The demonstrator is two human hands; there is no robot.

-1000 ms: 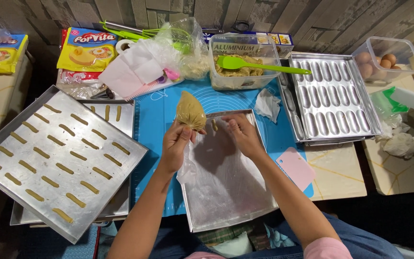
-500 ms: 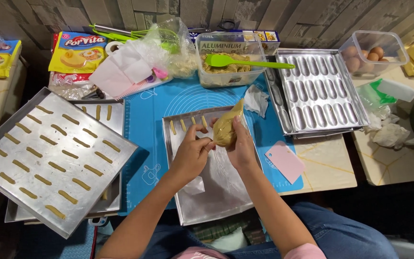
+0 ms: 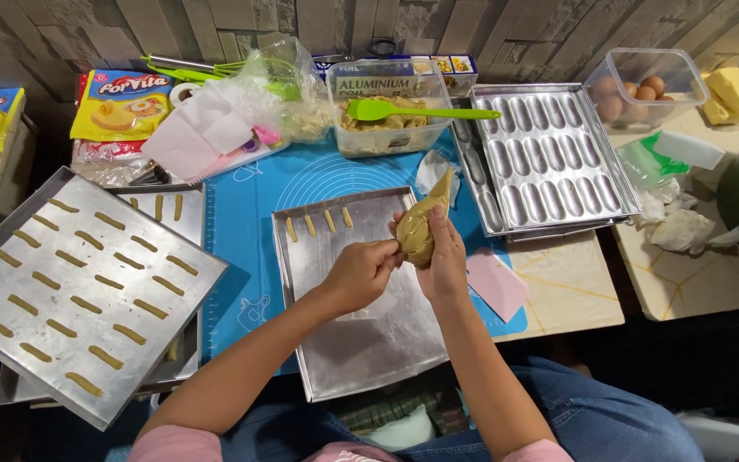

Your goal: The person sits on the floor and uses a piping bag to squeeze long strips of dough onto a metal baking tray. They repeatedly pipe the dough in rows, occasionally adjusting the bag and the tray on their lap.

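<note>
Over the metal tray (image 3: 361,342) on the worktop, the right hand (image 3: 445,261) is closed around the soft, dough-filled piping bag (image 3: 422,224), which yields to squeezing, while the left hand (image 3: 361,274) pinches its lower end, best gripped at its full middle.

Single head-worn view, looking steeply down from above the person's own forearms onto the work surface (image 3: 558,291), close enough that both hands sit mid-frame. It faces forward toward the grey wood-plank wall (image 3: 241,26) along the top edge; the person's lap fills the bottom edge. No second view shares the scene.
</note>
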